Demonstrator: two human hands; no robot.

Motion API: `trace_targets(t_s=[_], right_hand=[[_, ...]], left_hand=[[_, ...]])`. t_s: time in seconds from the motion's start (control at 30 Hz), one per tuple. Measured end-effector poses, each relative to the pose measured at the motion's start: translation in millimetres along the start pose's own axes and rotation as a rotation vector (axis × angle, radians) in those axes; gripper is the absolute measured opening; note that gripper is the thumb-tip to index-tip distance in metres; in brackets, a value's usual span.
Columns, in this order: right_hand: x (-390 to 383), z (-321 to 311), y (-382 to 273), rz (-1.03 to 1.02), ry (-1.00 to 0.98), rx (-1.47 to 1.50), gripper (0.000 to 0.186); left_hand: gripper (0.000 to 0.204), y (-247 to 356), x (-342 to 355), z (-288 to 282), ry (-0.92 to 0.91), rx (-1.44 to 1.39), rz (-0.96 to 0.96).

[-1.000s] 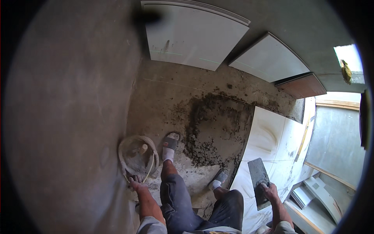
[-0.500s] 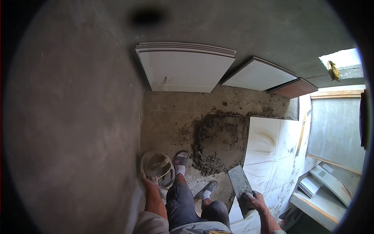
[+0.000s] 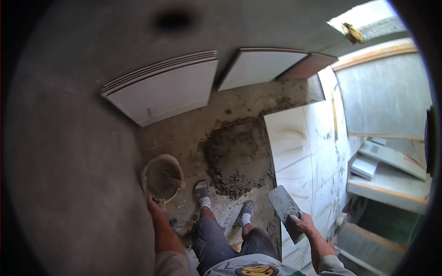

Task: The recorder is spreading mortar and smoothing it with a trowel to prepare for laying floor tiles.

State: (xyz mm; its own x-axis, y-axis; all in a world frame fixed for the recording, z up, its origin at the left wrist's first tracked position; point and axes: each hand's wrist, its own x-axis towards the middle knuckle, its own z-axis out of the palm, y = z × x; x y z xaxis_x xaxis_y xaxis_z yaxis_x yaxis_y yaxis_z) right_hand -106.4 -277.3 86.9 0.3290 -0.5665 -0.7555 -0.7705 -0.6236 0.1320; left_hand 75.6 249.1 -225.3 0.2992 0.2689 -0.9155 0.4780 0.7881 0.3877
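Observation:
My left hand (image 3: 155,203) grips the rim of a mortar-stained round bucket (image 3: 164,186) beside the left wall; a short light-coloured handle sticks out from inside it. My right hand (image 3: 301,222) is closed on a grey rectangular trowel (image 3: 282,203), held over the edge of the white floor tiles (image 3: 290,138). A patch of dark, wet, lumpy mortar (image 3: 237,158) lies on the rough floor beside the tiles, just beyond my sandalled feet.
White panels or tiles (image 3: 165,92) lean stacked against the far wall, with a reddish board (image 3: 309,66) beside them. A grey wall (image 3: 73,161) bounds the left. At the right are a step down (image 3: 384,218), grey ledges and loose offcuts (image 3: 391,158). A bright opening (image 3: 366,14) is high up.
My view has swung. My left hand and the bucket have moved forward along the left wall, away from my feet. The trowel remains in my right hand, now tilted over the tile edge.

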Motion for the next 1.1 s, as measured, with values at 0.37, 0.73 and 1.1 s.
trace_targets(t_s=[0.37, 0.73, 1.1], right_hand=[[-21, 37, 20, 0.256, -0.024, 0.177, 0.057], [-18, 75, 8, 0.483, -0.151, 0.361, 0.05], [-73, 124, 80, 0.535, 0.035, 0.28, 0.05]], left_hand=[[0.029, 8, 85, 91, -0.038, 0.299, -0.127], [0.065, 18, 125, 38, -0.612, 1.82, 1.088], [0.049, 41, 113, 85, 0.096, 0.751, -0.238]])
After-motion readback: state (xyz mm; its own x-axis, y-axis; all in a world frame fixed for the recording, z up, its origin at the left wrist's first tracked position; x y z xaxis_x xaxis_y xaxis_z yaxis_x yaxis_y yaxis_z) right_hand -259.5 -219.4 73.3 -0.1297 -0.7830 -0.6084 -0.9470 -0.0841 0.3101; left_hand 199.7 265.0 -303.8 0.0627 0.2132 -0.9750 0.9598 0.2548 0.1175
